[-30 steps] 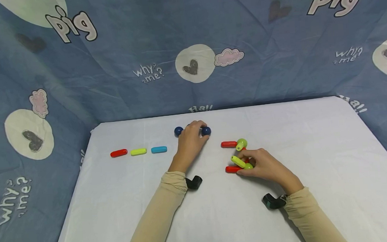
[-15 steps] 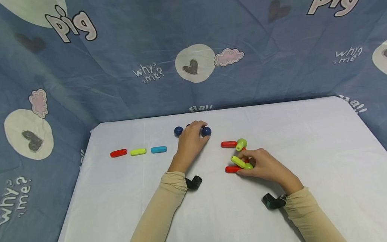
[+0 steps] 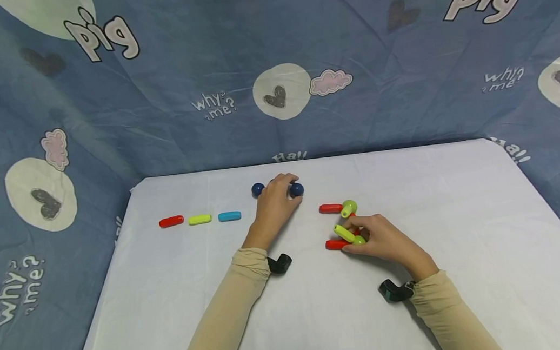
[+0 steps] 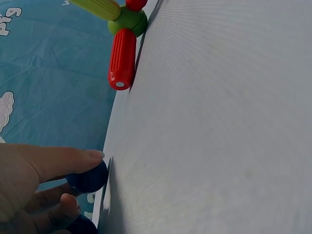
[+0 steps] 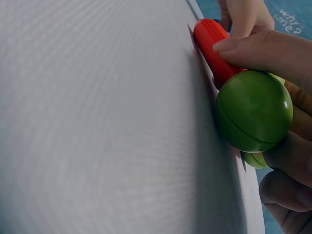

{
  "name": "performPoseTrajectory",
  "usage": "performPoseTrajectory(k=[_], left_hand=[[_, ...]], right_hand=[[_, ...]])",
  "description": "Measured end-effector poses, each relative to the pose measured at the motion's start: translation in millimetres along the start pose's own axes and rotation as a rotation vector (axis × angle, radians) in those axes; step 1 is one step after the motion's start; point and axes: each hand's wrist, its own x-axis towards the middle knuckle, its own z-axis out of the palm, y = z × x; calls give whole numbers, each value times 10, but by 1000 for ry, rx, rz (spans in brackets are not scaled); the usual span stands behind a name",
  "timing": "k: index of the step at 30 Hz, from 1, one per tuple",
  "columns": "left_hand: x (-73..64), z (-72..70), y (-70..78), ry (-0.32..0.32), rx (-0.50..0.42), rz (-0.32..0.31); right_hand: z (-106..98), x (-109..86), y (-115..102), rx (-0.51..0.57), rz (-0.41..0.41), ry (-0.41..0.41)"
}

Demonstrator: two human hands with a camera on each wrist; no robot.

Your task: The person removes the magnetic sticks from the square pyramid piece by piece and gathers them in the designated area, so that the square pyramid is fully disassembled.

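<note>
My left hand reaches to the table's far side and holds a dark blue ball between thumb and fingers. A second dark blue ball lies left of that hand. My right hand grips one corner of a toy built from red and yellow-green rods joined by green balls. In the right wrist view, the thumb presses a red rod, and other fingers curl behind a green ball. A yellow-green rod sticks up from that corner. Fingers partly cover the toy's right side.
Left of my left hand, a red rod, a yellow-green rod and a blue rod lie in a row on the white table. A blue patterned cloth hangs behind the far edge.
The held dark blue ball has shifted very slightly left, closer to my left hand. My right hand and the rod toy stay in place.
</note>
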Motion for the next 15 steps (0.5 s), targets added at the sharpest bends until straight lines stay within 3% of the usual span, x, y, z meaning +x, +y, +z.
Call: performPoseTrajectory(k=[15], left_hand=[[1,-5,-12,3,-1,-5]], right_hand=[[-5,-1,0,9,-5,2]])
